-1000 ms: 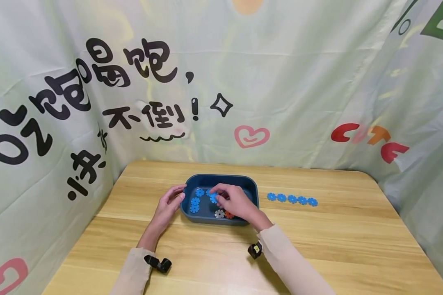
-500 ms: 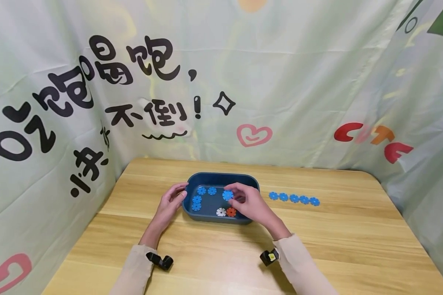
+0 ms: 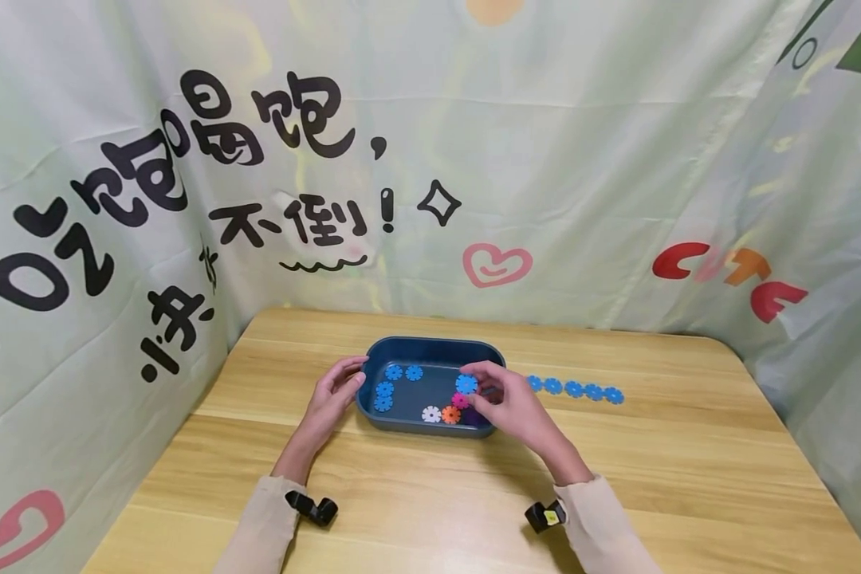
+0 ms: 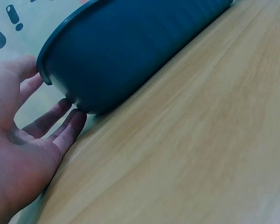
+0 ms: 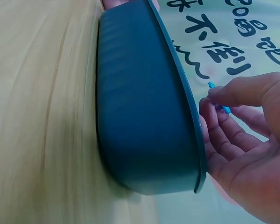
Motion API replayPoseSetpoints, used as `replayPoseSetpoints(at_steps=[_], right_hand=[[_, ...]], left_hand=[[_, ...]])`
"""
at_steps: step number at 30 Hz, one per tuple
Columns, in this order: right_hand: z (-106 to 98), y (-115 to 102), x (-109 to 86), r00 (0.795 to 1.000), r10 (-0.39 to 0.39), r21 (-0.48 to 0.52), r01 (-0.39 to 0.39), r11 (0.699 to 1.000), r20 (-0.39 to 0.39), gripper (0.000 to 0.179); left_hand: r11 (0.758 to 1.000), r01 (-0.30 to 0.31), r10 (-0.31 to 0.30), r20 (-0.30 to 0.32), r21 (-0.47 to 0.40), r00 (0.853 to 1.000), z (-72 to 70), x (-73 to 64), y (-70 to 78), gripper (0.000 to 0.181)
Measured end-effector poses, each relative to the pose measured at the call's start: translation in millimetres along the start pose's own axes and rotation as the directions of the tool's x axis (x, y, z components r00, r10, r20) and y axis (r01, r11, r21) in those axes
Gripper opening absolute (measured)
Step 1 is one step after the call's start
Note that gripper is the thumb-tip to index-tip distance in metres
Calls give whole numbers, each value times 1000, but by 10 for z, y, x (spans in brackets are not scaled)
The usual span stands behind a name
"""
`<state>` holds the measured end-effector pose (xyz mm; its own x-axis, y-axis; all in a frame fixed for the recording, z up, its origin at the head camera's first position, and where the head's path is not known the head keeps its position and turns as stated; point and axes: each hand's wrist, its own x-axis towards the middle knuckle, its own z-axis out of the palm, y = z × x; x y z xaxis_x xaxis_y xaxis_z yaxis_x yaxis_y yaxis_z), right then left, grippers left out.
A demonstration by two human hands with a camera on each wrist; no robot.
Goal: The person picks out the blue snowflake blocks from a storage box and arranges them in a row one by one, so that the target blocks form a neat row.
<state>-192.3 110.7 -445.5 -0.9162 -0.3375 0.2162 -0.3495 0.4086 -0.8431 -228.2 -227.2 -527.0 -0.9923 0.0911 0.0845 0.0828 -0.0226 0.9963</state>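
A dark blue plastic bin (image 3: 430, 392) stands on the table. At its left end my left hand (image 3: 333, 397) touches the wall with its fingertips, and the left wrist view shows those fingers (image 4: 74, 126) extended rather than curled. My right hand (image 3: 513, 402) pinches a blue snowflake disc (image 3: 466, 384) between thumb and fingers over the right part of the bin. Edge-on, that disc (image 5: 226, 109) shows just beyond the rim in the right wrist view. Inside lie several blue discs (image 3: 384, 389) at left, plus a white one (image 3: 431, 414), an orange one (image 3: 450, 414) and a pink one (image 3: 461, 401).
Right of the bin, a line of several blue discs (image 3: 574, 389) lies on the wooden table (image 3: 416, 502), its left end close to my right hand. Fabric curtains (image 3: 581, 159) with printed lettering rise behind the table and along both sides.
My right hand has lifted the blue disc from among the others and carried it rightward across the bin. The pink disc has come into view. My left hand stays at the bin's left end.
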Motion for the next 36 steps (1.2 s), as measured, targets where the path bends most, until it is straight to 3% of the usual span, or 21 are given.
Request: replayPoseSetpoints(at_steps=[20,36], right_hand=[[-383,149,-218,994,20,-33,-24,999,-110,38],[-793,366,-276,967,33,-96,-59,994,-254,37]], left_hand=[[1000,5,-5,-3,22,1000,6,13,-10,43],[1000,12,-12,-6,29,1000,-4,9,13,45]])
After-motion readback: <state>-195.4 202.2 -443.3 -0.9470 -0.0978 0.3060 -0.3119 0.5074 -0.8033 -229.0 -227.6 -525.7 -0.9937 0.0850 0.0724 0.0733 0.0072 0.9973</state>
